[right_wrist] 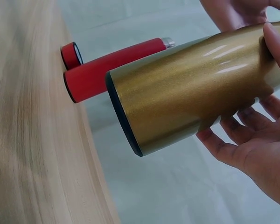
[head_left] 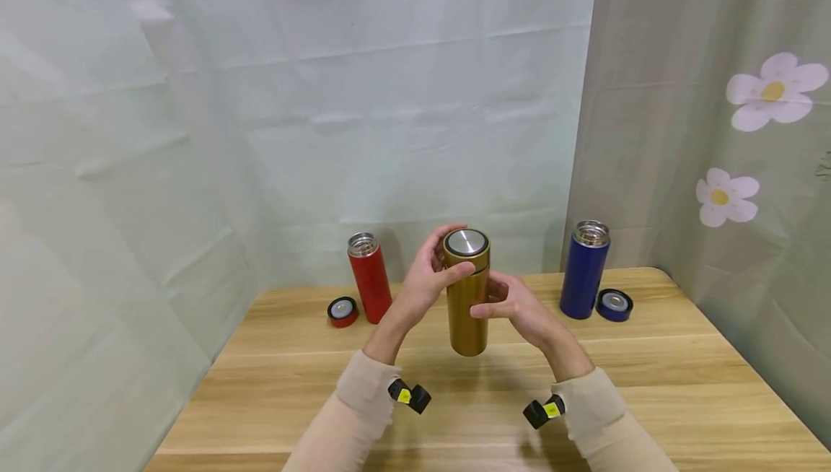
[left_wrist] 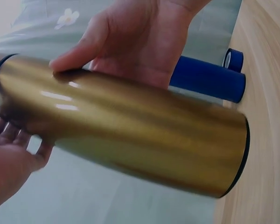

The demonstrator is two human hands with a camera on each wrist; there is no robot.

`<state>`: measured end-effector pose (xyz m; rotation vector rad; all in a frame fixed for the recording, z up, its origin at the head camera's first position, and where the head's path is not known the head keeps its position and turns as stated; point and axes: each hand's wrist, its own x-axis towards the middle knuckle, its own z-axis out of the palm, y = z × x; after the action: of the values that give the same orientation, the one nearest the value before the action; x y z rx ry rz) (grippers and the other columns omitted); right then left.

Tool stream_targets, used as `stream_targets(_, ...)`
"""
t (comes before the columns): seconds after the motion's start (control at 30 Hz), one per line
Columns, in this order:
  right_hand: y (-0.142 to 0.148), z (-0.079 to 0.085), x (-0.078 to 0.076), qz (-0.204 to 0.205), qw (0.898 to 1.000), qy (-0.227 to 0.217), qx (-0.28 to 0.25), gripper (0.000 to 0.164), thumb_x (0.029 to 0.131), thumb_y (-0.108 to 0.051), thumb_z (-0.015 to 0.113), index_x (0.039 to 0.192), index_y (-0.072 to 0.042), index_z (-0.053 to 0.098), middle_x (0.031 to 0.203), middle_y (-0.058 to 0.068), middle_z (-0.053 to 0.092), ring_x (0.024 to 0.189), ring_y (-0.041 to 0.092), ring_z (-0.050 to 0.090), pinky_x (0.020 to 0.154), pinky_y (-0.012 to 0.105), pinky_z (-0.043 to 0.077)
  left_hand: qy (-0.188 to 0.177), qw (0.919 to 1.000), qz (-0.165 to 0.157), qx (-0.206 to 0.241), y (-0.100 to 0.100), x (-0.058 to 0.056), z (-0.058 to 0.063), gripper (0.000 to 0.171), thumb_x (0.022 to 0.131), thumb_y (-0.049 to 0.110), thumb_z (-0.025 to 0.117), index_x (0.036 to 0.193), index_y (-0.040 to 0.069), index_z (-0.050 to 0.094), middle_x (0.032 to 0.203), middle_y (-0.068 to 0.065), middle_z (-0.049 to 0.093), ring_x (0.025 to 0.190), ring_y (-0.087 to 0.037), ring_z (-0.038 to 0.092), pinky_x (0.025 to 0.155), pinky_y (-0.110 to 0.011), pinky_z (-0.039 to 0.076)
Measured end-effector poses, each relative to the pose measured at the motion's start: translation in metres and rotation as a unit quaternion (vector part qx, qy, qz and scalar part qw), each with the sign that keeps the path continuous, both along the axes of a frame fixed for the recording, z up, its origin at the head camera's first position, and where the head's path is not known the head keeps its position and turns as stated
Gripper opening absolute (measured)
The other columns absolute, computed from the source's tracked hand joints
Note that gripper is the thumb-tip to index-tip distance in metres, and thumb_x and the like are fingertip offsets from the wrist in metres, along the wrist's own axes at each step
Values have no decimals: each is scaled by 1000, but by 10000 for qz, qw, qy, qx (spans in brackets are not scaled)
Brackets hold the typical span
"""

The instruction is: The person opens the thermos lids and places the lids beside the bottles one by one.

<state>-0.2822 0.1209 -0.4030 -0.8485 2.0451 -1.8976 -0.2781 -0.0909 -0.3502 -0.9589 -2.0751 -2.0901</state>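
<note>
A gold thermos (head_left: 468, 313) is held upright in the middle of the head view, its base lifted off the table. Its lid (head_left: 467, 243), gold with a silver disc on top, sits on the mouth. My left hand (head_left: 431, 270) grips the lid, thumb across the front and fingers round the far side. Lower down, my right hand (head_left: 519, 308) grips the body from the right, with the thumb in front. In the right wrist view the dark base edge of the thermos (right_wrist: 177, 91) shows, and the right fingers curl beneath the body.
To the left stands an open red thermos (head_left: 371, 284) beside its red lid (head_left: 342, 311). An open blue thermos (head_left: 585, 273) is at the right, its blue lid (head_left: 614, 304) next to it. All rest on the wooden table (head_left: 292, 371), near its back edge by the curtain (head_left: 415, 133).
</note>
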Motion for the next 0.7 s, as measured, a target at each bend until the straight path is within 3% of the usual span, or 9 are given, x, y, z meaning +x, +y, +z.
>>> stream_targets(0.17, -1, 0, 1, 5, 10000, 11, 21, 61, 91, -23, 76, 148, -13, 55, 142, 10, 61, 129, 33, 59, 107, 54, 46, 71, 9987, -411, -284, -9, -2, -2, 85, 91, 61, 72, 160, 24, 39, 138, -12, 58, 122, -28, 56, 104, -43, 47)
stream_targets(0.37, -1, 0, 1, 64, 10000, 24, -15, 62, 91, -22, 76, 149, -13, 55, 144, 11, 60, 130, 34, 58, 108, 55, 46, 23, 9977, -593, -333, -12, -3, -4, 77, 93, 59, 70, 157, 26, 44, 140, -9, 59, 124, -27, 57, 105, -43, 47)
stream_targets(0.5, -1, 0, 1, 70, 10000, 24, -17, 62, 92, -22, 76, 149, -13, 55, 144, 10, 60, 131, 34, 58, 109, 56, 45, -31, 9984, -521, -234, -11, -3, -4, 75, 93, 57, 72, 155, 23, 47, 140, -10, 59, 125, -27, 57, 107, -44, 46)
stream_targets(0.7, -1, 0, 1, 25, 10000, 40, 5, 61, 91, -23, 76, 148, -12, 55, 144, 10, 61, 130, 34, 58, 109, 56, 45, -15, 10000, 0, -90, -6, 1, -4, 81, 86, 60, 79, 150, 20, 49, 139, -7, 60, 130, -25, 55, 117, -52, 36)
